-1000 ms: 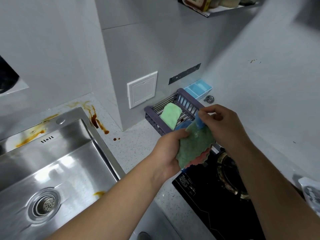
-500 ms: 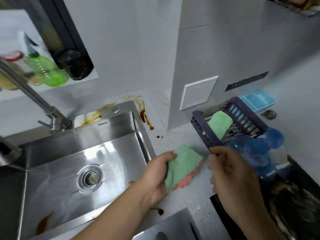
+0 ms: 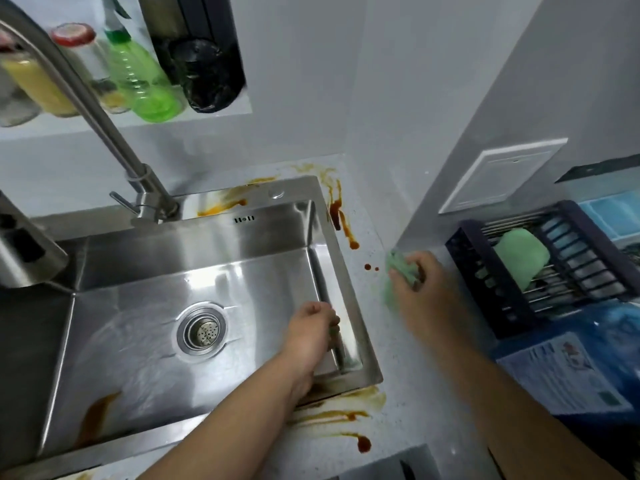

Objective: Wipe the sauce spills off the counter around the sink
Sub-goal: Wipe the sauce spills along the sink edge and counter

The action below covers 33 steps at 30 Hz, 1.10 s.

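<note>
My right hand [image 3: 426, 292] grips a green cloth [image 3: 400, 268] and presses it on the speckled counter [image 3: 398, 341] right of the steel sink [image 3: 194, 244]. Two small dark sauce drops [image 3: 367, 267] lie just left of the cloth. A dark brown streak [image 3: 341, 220] runs along the sink's far right corner, and orange sauce [image 3: 221, 206] smears the rim behind the basin. More brown streaks and a blob [image 3: 363, 444] lie on the counter in front of the sink's near right corner. My left hand [image 3: 311, 330] rests with curled fingers against the basin's inner right wall; a greenish bit shows at its fingertips.
A tall faucet [image 3: 104, 126] leans over the basin from the left. Bottles, one of them green [image 3: 145, 81], and a black bag [image 3: 207, 74] sit on a wall ledge. A dark dish rack [image 3: 485, 271] holding another green cloth stands at right, with a blue bag [image 3: 606, 341] nearer.
The cloth passed from my left hand to my right, which now presses it on the counter near the drops. My left hand dropped to the sink's right wall. My view swung left.
</note>
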Each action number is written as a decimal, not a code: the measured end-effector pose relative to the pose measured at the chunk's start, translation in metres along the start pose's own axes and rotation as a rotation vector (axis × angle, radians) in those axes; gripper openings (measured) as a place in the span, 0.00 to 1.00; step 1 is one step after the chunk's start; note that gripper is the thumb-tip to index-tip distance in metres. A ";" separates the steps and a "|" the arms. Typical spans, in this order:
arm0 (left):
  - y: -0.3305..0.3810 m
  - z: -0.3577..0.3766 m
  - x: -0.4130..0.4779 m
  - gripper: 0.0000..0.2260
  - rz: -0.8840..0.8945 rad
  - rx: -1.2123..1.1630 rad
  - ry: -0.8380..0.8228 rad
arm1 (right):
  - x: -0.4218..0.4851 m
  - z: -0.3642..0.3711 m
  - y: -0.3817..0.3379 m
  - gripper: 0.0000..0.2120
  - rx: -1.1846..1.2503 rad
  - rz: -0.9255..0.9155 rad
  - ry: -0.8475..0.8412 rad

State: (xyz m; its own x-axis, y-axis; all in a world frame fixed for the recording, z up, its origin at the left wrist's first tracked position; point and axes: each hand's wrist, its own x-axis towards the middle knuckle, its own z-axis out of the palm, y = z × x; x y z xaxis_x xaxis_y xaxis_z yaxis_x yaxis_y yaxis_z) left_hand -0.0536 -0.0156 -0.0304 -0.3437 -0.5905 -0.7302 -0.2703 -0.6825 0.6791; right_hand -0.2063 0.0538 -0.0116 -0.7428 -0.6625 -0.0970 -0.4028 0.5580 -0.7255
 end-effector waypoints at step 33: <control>-0.009 0.001 0.043 0.10 0.034 0.296 0.026 | 0.027 0.096 0.057 0.32 -0.723 -0.289 -0.338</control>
State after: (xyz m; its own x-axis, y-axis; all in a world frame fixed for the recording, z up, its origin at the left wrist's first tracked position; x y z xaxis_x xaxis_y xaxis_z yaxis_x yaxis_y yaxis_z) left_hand -0.0663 -0.0341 -0.0681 -0.3351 -0.6241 -0.7058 -0.5111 -0.5089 0.6927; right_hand -0.1975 0.0200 -0.1211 -0.4043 -0.8779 -0.2566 -0.8807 0.4494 -0.1499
